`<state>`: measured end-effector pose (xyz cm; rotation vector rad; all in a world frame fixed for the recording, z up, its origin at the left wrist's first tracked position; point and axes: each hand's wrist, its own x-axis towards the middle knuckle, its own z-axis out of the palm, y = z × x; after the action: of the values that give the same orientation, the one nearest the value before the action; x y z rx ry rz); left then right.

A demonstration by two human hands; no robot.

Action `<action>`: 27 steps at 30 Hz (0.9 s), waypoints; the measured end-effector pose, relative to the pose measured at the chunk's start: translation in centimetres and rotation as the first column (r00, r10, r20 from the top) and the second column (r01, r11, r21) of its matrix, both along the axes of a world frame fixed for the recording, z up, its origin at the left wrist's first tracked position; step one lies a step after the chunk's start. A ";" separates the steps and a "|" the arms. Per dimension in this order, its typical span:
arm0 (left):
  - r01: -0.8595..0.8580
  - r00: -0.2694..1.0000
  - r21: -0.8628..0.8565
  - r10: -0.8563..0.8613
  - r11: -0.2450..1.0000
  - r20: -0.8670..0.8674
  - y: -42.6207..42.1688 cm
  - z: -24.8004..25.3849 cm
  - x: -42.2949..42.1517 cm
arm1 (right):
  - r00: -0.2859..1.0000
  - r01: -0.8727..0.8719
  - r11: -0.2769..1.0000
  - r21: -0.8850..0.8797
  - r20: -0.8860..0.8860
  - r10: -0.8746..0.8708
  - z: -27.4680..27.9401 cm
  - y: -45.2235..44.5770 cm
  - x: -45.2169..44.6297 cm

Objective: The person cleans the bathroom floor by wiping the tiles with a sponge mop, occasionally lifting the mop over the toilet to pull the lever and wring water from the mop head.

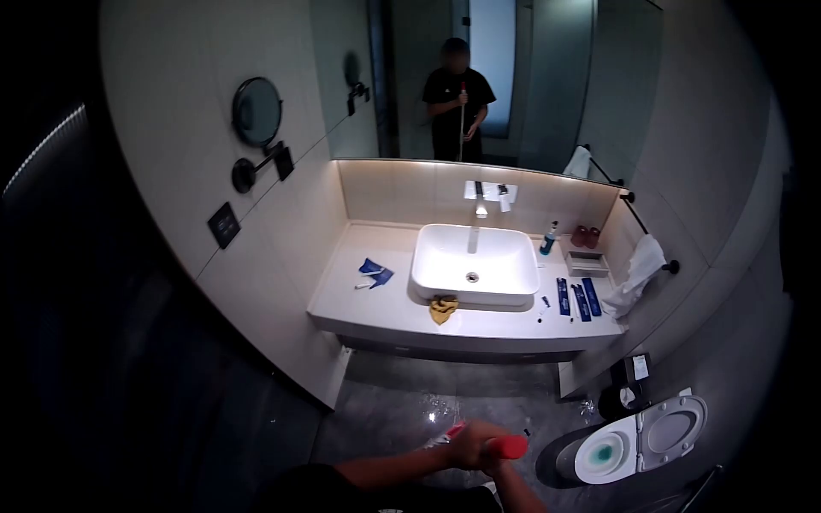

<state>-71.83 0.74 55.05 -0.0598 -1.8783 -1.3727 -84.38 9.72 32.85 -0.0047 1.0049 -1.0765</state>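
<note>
My left hand (469, 446) is wrapped around a pole near its red end (508, 447), at the bottom centre. Lower on the pole, my right hand (496, 470) is mostly hidden behind the left one and the red end. The mirror (556, 77) reflects both hands closed around the upright pale pole (463, 115), left above right. Something pink and white (446, 434) shows just left of my left hand, its shape unclear. What the pole's far end touches is hidden.
A white basin (475, 256) sits on the counter (376, 316), with a yellow cloth (443, 309) at its front. Blue packets (563, 297) and a soap bottle (547, 241) lie and stand to its right. The toilet (605, 453), lid raised, is at lower right; the grey floor (385, 389) looks wet.
</note>
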 end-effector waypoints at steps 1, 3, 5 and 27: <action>0.004 0.998 -0.002 -0.004 1.000 0.057 -0.1 -0.3 0.6 | 0.995 -0.072 0.997 0.018 0.066 0.071 0.5 -1.0 1.0; 0.016 0.985 0.007 -0.017 1.000 0.169 0.1 -1.7 1.6 | 0.961 -0.206 0.978 0.044 0.196 0.193 1.0 -2.1 2.6; -0.031 0.980 -0.055 0.041 0.998 0.193 0.7 -3.6 2.0 | 0.905 -0.319 0.946 0.050 0.312 0.289 1.3 -3.4 4.2; 0.055 0.873 0.038 -0.066 0.998 0.483 3.8 -13.0 -2.1 | 0.701 -0.682 0.721 0.121 0.389 0.598 -5.0 -6.3 2.3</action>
<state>-73.89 4.50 42.01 0.2651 -2.2849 -1.5559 -82.06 3.42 27.83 0.0272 0.7387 -0.2661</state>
